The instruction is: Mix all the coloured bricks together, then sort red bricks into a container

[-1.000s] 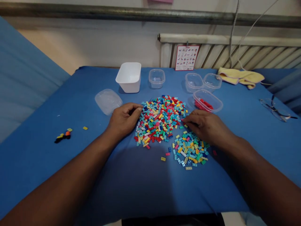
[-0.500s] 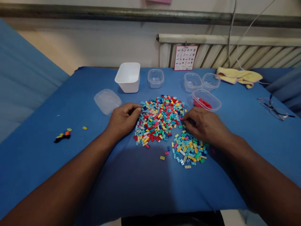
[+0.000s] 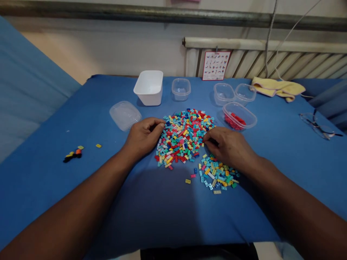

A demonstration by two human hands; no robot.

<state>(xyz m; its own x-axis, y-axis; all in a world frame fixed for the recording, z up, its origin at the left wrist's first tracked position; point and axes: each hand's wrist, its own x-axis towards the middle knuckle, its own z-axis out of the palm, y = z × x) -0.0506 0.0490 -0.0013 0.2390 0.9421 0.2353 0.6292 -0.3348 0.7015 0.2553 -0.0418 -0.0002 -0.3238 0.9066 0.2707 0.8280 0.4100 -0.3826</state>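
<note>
A large pile of small toy building bricks [image 3: 181, 135] in mixed colours lies mid-table. My left hand [image 3: 145, 136] rests at the pile's left edge, fingers curled and thumb pressed to them; anything between them is hidden. At the right edge, my right hand [image 3: 226, 144] reaches in with thumb and fingertips drawn together among the bricks. I cannot make out what it pinches. Partly under that hand lies a smaller brick pile [image 3: 218, 173]. Behind the right hand stands a clear tub [image 3: 248, 115] with red bricks [image 3: 234, 121] inside.
At the back stand a white bin [image 3: 148, 90] and clear tubs [image 3: 181, 90], [image 3: 223, 94]. A clear lid [image 3: 124, 115] lies left. Joined dark and bright bricks [image 3: 72, 154] sit far left. Glasses [image 3: 317, 124] and a yellow cloth [image 3: 279, 87] are at the right.
My right hand has moved slightly left, its fingertips now at the large pile's edge; the pink brick seen by them before no longer shows. My left hand stays put. The view shifted slightly.
</note>
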